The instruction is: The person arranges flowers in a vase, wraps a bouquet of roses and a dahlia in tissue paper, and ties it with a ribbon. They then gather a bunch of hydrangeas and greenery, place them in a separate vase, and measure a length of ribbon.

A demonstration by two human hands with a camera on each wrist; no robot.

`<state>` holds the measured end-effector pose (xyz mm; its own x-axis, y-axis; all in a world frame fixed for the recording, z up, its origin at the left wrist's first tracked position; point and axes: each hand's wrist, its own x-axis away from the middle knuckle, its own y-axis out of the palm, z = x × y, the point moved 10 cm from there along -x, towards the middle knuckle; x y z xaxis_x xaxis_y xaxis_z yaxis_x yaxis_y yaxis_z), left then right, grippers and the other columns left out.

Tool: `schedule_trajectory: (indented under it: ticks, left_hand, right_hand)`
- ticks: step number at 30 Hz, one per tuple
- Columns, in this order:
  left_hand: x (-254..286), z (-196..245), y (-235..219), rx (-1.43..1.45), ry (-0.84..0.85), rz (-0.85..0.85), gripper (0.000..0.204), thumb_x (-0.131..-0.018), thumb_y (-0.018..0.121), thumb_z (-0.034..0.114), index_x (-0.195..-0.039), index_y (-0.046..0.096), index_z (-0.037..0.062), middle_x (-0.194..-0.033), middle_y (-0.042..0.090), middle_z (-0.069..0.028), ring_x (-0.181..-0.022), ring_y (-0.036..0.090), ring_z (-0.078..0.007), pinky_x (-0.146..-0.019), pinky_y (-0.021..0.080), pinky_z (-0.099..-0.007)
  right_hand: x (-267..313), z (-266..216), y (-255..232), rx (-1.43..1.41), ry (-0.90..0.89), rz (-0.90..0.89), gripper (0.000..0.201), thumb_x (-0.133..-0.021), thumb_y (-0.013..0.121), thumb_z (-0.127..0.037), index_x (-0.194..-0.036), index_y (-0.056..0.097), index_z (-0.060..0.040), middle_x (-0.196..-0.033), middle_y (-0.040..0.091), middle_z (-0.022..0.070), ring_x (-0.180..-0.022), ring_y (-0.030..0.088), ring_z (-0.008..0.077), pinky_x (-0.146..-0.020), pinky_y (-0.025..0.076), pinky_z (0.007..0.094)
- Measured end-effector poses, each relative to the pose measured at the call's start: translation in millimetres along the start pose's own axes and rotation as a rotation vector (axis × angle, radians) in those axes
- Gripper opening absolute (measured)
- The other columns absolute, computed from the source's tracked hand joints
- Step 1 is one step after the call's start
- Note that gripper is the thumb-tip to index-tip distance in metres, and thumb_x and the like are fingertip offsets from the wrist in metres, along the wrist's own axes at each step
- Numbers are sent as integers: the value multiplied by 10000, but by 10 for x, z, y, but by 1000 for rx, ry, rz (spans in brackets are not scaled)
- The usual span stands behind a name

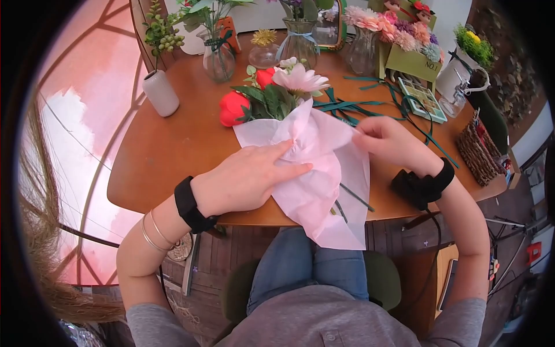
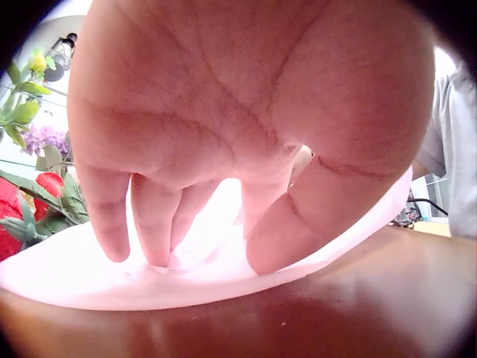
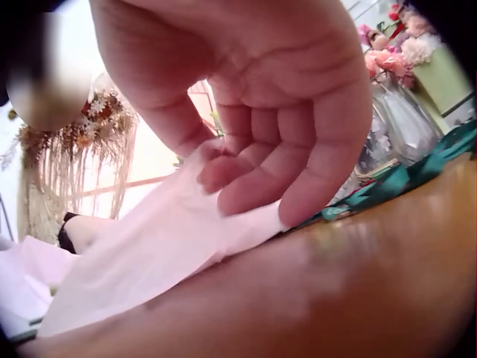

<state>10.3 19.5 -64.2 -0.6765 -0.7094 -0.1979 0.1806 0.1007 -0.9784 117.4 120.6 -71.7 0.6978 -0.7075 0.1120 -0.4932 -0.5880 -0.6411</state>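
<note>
Pink wrapping paper (image 1: 312, 173) lies over the stems of a small bouquet at the table's front edge, its lower corner hanging over the person's lap. Red flowers (image 1: 232, 109) and a pale pink daisy-like flower (image 1: 300, 80) stick out at its far end. My left hand (image 1: 234, 176) presses the paper from the left with extended fingers; in the left wrist view the fingertips (image 2: 115, 250) and thumb rest on the sheet. On the other side, my right hand (image 1: 396, 141) pinches the paper's right edge between thumb and curled fingers. Green stems (image 1: 357, 198) emerge below the paper.
Dark green ribbons (image 1: 352, 109) trail across the table behind the right hand. Glass vases (image 1: 218, 58) and a white vase (image 1: 161, 92) stand farther back. On the right are a tray of small items (image 1: 422, 98) and a woven basket (image 1: 478, 147).
</note>
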Motion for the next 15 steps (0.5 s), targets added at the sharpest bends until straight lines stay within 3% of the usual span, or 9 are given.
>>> schedule_trajectory:
  ticks: [1,2,5,7,8,11,15]
  left_hand:
    - [-11,-14,26,11,-16,-28,544,-678,487,-16,-1189,448,167,-1174,393,-271,-1013,461,-365,-810,414,-367]
    - [-15,-9,29,11,-17,-28,544,-678,487,-16,-1189,448,167,-1174,393,-271,-1013,461,-365,-810,414,-367]
    - [-35,27,3,-24,2,-17,495,-686,483,-8,-1158,470,138,-1164,396,-276,-998,469,-366,-790,425,-361]
    - [-52,-5,68,56,-49,-129,443,-689,479,2,-1120,487,105,-1170,391,-273,-1000,469,-361,-802,417,-366]
    - [-45,-10,78,54,-49,-129,443,-689,479,2,-1120,487,105,-1170,391,-273,-1000,469,-361,-802,417,-366]
    - [10,-15,43,-31,8,-46,408,-690,462,4,-1089,499,85,-1189,388,-249,-1012,466,-347,-828,404,-364]
    - [135,-67,-21,245,-5,-26,419,-670,451,-28,-1071,516,72,-1202,401,-204,-1024,464,-331,-862,384,-357]
  right_hand:
    - [-11,-177,-69,-17,-179,106,209,-764,507,-172,-743,525,35,-607,479,17,-600,434,78,-547,373,226]
    - [-8,-304,-43,-81,-245,138,186,-757,498,-142,-712,506,38,-598,440,15,-591,402,67,-532,356,234]
    - [-25,-594,167,-105,-398,200,162,-742,520,-127,-730,523,35,-609,488,59,-585,450,111,-558,391,258]
    - [-51,-666,379,-31,-457,153,143,-726,527,-121,-730,540,21,-677,531,108,-640,508,191,-607,417,294]
    - [-27,-759,469,110,-573,146,120,-721,507,-102,-726,552,8,-762,542,138,-734,522,268,-663,424,332]
    - [18,-734,586,231,-533,80,110,-725,489,-85,-735,558,0,-787,537,132,-782,515,287,-702,419,346]
    - [133,-756,617,299,-599,-40,186,-712,472,-40,-864,576,-11,-944,554,136,-847,525,283,-748,421,343]
